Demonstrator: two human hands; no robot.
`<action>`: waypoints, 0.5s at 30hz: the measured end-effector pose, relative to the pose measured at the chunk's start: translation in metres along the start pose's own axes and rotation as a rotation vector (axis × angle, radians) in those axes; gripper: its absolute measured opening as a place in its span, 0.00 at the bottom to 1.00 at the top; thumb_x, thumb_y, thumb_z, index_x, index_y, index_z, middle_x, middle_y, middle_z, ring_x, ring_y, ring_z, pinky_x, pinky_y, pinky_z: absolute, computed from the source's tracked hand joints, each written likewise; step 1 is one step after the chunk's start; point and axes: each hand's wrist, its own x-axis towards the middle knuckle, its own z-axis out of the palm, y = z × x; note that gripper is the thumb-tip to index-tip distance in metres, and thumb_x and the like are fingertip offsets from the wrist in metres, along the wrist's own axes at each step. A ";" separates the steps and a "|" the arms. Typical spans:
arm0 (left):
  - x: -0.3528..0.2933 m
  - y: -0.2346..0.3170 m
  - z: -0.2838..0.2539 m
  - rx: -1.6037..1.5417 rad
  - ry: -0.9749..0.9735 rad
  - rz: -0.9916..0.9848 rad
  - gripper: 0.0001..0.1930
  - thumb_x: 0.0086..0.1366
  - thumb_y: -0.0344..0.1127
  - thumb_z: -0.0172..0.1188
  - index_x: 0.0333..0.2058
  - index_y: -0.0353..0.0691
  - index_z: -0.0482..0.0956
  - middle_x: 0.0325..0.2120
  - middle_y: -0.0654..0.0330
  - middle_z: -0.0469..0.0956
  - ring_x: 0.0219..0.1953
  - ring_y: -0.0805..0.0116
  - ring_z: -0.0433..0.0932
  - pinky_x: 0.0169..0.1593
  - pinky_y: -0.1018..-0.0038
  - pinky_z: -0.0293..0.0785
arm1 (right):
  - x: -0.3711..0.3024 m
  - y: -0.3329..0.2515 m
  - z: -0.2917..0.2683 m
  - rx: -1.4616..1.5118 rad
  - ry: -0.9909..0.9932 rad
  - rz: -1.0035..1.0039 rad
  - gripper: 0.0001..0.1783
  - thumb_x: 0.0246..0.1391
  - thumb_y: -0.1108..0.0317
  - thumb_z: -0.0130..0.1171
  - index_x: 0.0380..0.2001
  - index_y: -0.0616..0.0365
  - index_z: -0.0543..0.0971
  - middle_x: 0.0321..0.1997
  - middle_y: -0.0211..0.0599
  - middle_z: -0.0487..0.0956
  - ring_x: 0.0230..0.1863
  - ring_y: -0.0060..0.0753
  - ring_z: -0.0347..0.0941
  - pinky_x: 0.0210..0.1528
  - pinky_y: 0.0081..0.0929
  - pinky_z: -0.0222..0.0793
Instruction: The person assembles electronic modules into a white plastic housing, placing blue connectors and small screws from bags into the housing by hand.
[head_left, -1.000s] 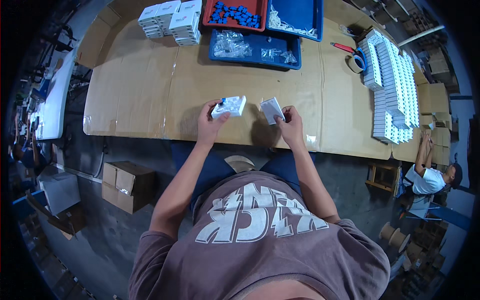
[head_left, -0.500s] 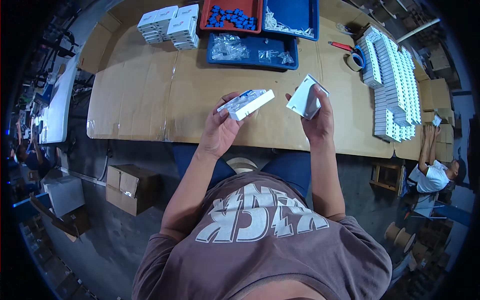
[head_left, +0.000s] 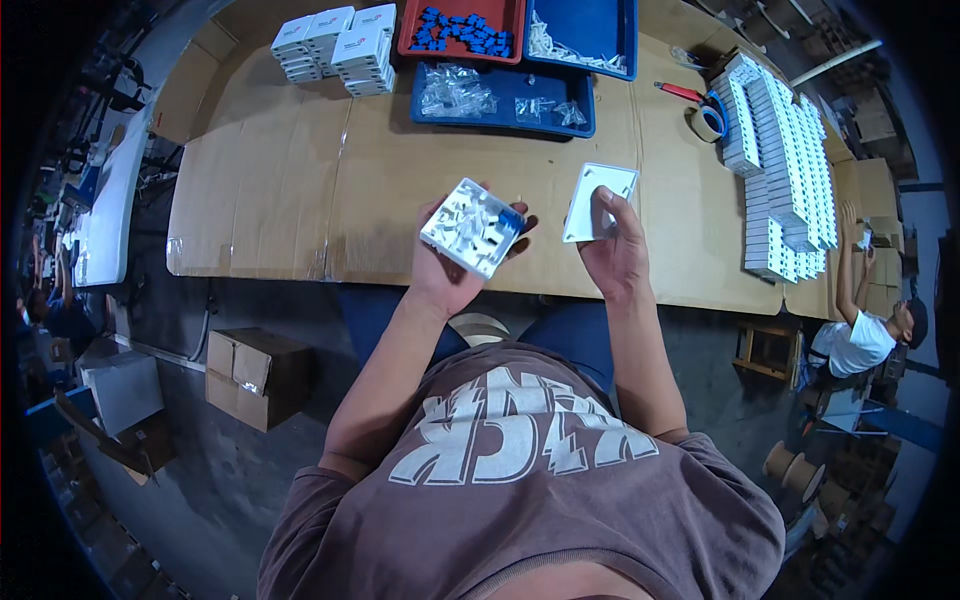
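Observation:
In my left hand (head_left: pixel 447 270) rests a small square white box (head_left: pixel 470 229), its open side tilted up toward me. White plastic molding shows inside it, with a blue piece at its right corner. My right hand (head_left: pixel 615 255) pinches a flat white cover (head_left: pixel 587 212), thumb pressed on its inner face and fingers behind. The box and the cover are apart, both held above the near part of the cardboard-covered table (head_left: pixel 380 180).
Beyond my hands stand a red tray (head_left: pixel 405 45) of blue pieces and blue trays (head_left: pixel 560 128) with clear bags and white parts. White boxes are stacked at back left (head_left: pixel 360 50) and right (head_left: pixel 790 170). Tape (head_left: pixel 707 124) and a red-handled cutter (head_left: pixel 680 91) lie nearby. A person (head_left: pixel 860 340) sits at right.
My left hand has turned the box so its open side faces up toward me. My right hand has shifted slightly left and tilted the cover, showing its inner face.

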 end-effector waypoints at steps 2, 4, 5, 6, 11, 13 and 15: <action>0.000 -0.008 -0.002 -0.146 -0.011 -0.052 0.33 0.76 0.56 0.39 0.65 0.35 0.67 0.59 0.37 0.72 0.66 0.32 0.67 0.69 0.38 0.62 | 0.002 0.001 -0.002 -0.021 0.002 0.005 0.26 0.60 0.64 0.67 0.57 0.60 0.71 0.50 0.38 0.80 0.53 0.37 0.81 0.60 0.41 0.79; 0.000 -0.015 -0.004 -0.441 -0.067 -0.120 0.34 0.76 0.58 0.39 0.63 0.33 0.69 0.59 0.37 0.73 0.67 0.31 0.65 0.70 0.33 0.59 | -0.002 -0.001 0.014 -0.056 -0.121 0.012 0.27 0.63 0.62 0.63 0.60 0.64 0.69 0.53 0.46 0.79 0.58 0.48 0.79 0.63 0.47 0.77; 0.001 -0.019 -0.004 -0.278 0.073 -0.123 0.35 0.77 0.60 0.37 0.63 0.32 0.69 0.59 0.39 0.73 0.66 0.35 0.67 0.69 0.31 0.59 | 0.002 0.001 0.008 -0.143 -0.136 0.020 0.29 0.67 0.60 0.58 0.64 0.66 0.66 0.59 0.54 0.77 0.61 0.57 0.76 0.64 0.51 0.76; 0.001 -0.021 -0.001 -0.280 0.073 -0.123 0.35 0.77 0.60 0.37 0.63 0.32 0.69 0.59 0.39 0.73 0.66 0.35 0.67 0.69 0.31 0.59 | 0.002 0.001 0.009 -0.144 -0.136 0.021 0.29 0.67 0.60 0.58 0.64 0.66 0.66 0.59 0.54 0.77 0.61 0.57 0.76 0.64 0.51 0.76; -0.006 -0.017 0.015 -0.087 0.188 -0.058 0.41 0.74 0.67 0.36 0.62 0.31 0.67 0.58 0.41 0.73 0.63 0.43 0.73 0.66 0.33 0.63 | -0.001 -0.004 0.021 -0.099 -0.270 0.090 0.34 0.73 0.48 0.44 0.69 0.64 0.61 0.67 0.64 0.70 0.64 0.59 0.74 0.65 0.52 0.74; -0.009 -0.012 0.018 -0.088 0.231 -0.038 0.41 0.74 0.70 0.33 0.65 0.37 0.64 0.56 0.40 0.74 0.62 0.40 0.72 0.66 0.32 0.62 | -0.004 -0.006 0.028 0.069 -0.321 0.149 0.37 0.74 0.43 0.35 0.73 0.60 0.59 0.70 0.67 0.67 0.68 0.62 0.70 0.66 0.57 0.70; -0.009 -0.009 0.020 -0.063 0.218 -0.069 0.41 0.74 0.70 0.34 0.66 0.40 0.65 0.57 0.40 0.74 0.63 0.36 0.71 0.67 0.30 0.59 | 0.000 -0.006 0.023 0.152 -0.407 0.187 0.37 0.74 0.42 0.35 0.74 0.56 0.57 0.71 0.67 0.64 0.69 0.62 0.67 0.67 0.58 0.68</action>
